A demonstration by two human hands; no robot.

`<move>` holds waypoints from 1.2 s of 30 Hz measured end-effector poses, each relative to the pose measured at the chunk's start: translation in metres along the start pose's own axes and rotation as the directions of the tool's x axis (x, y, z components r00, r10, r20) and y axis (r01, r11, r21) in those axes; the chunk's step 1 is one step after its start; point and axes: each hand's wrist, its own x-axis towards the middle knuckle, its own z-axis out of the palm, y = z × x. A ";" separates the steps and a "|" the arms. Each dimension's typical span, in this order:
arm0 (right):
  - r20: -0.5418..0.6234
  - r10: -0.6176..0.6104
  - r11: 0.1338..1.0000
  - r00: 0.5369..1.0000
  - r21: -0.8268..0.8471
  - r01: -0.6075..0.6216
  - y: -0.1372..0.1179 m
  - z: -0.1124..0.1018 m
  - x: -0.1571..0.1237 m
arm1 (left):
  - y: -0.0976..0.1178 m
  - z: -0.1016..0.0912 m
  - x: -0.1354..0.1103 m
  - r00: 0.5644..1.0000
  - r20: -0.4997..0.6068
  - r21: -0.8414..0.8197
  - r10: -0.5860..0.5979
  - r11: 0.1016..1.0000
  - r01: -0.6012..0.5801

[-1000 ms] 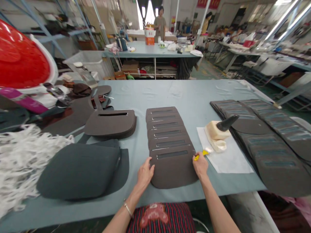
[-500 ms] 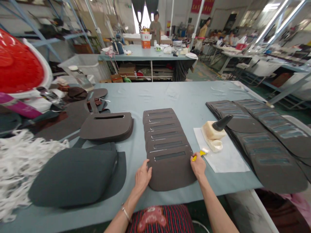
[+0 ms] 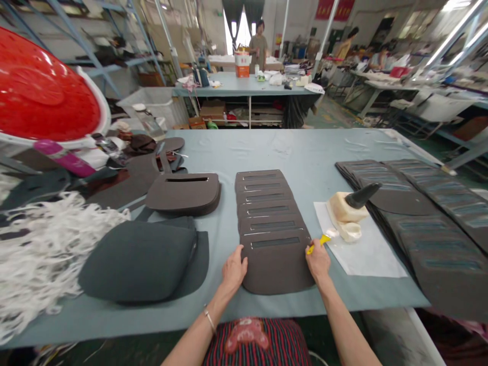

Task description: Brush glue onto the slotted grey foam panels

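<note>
Near the front edge of the desk (image 3: 213, 152), the left hand (image 3: 233, 269) lies flat, fingers together, on the left side of the brown piece (image 3: 276, 267). It looks thin, light and bendy; hold its edges. The right hand (image 3: 318, 262) pinches a yellow brush (image 3: 319, 241).

The table (image 3: 305, 152) is pale grey-blue. The fanned stack of slotted pieces (image 3: 272, 223) is dark brown, each slot edged with a thin light line. The small brush (image 3: 320, 240) has a yellow handle. The sheet (image 3: 366, 254) is white, the glue bottle (image 3: 346, 208) cream with a black cone tip. The basket (image 3: 41, 96) is red with a white rim. The shredded strips (image 3: 41, 244) are white. The apron (image 3: 255, 343) has dark and red stripes.
</note>
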 end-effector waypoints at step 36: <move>0.056 -0.564 0.332 0.824 0.929 0.163 -0.300 -0.008 -0.136 | -0.118 -0.161 -0.030 0.961 -0.232 -0.383 -0.153 0.922 0.054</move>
